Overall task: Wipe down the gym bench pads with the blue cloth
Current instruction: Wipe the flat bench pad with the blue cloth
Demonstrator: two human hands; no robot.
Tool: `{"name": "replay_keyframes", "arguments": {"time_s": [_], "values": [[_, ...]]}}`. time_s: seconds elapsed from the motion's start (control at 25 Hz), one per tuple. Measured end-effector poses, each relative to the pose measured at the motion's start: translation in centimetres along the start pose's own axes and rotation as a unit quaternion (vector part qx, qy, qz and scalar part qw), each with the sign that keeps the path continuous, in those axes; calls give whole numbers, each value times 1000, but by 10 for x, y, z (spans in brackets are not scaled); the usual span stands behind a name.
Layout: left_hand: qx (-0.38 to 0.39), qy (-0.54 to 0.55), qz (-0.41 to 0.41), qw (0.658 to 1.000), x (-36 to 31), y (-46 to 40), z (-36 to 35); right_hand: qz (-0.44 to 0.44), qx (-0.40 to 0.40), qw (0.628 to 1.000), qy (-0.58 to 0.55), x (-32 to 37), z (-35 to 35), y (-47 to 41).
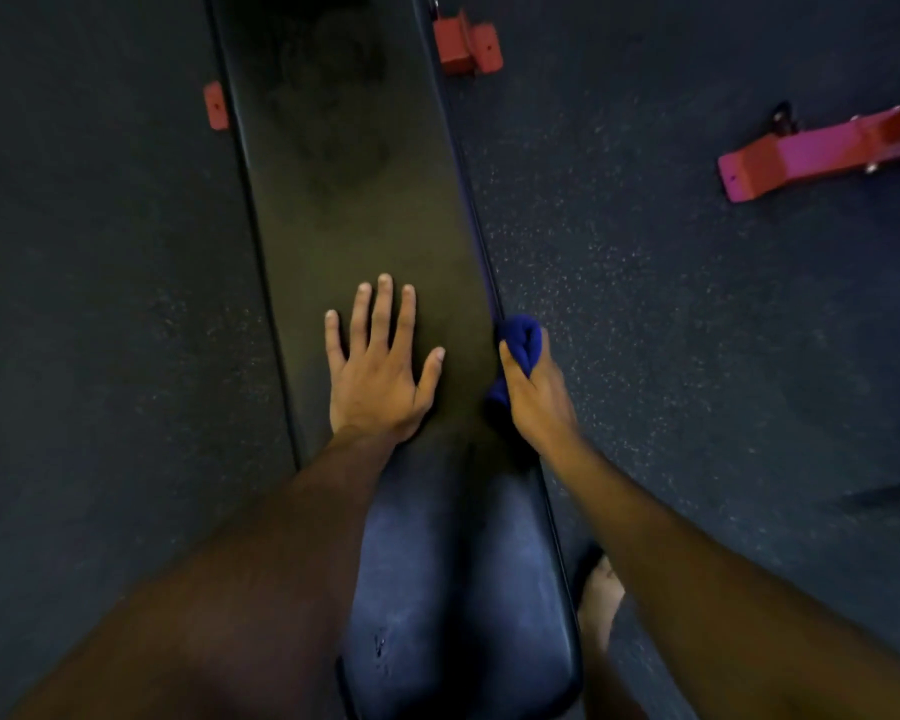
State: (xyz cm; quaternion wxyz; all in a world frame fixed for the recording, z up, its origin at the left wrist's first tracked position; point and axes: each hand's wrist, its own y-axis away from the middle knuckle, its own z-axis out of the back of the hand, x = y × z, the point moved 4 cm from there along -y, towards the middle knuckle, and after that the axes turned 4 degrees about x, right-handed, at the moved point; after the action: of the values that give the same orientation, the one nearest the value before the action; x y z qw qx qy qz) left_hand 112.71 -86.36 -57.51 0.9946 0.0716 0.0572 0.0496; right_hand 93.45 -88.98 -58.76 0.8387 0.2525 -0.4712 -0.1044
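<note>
A long black bench pad (344, 189) runs away from me down the middle of the view. A shorter seat pad (458, 579) lies nearer, just below it. My left hand (380, 371) rests flat on the long pad with its fingers spread. My right hand (533, 392) grips a bunched blue cloth (520, 337) against the right edge of the long pad, close to the gap between the two pads. Most of the cloth is hidden inside the hand.
Dark speckled rubber floor (671, 330) lies on both sides of the bench. Red bench feet show at the far end (466, 44) and at the left (215, 105). A red frame leg (811, 153) of other equipment lies at the right. My bare foot (601, 595) stands beside the seat pad.
</note>
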Motion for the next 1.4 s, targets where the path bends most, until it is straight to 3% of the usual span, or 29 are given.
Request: {"name": "replay_keyframes", "arguments": {"time_s": [0.16,0.28,0.44,0.52,0.68,0.96,1.08,1.28,1.4], "values": [[-28,-13,15,999,2,-4,7,40,17,999,-21,18,4,-24],[-65,-2,-2,998,13,-82,38,64,24,996,-61,8,33,-16],[5,26,45,999,41,-189,43,97,26,992,-78,27,41,-57],[-24,18,52,998,45,-198,27,119,65,989,-66,46,17,-82],[-60,7,35,998,49,-194,26,55,28,996,-67,73,-7,-114],[-61,-2,22,998,47,-196,26,93,27,994,-42,189,-10,-282],[-51,5,26,998,44,-194,30,96,33,993,-57,164,-10,-253],[-41,11,30,999,45,-195,31,69,53,993,-75,68,-3,-112],[-40,8,28,999,45,-195,31,71,56,995,-39,71,-3,-110]]}}
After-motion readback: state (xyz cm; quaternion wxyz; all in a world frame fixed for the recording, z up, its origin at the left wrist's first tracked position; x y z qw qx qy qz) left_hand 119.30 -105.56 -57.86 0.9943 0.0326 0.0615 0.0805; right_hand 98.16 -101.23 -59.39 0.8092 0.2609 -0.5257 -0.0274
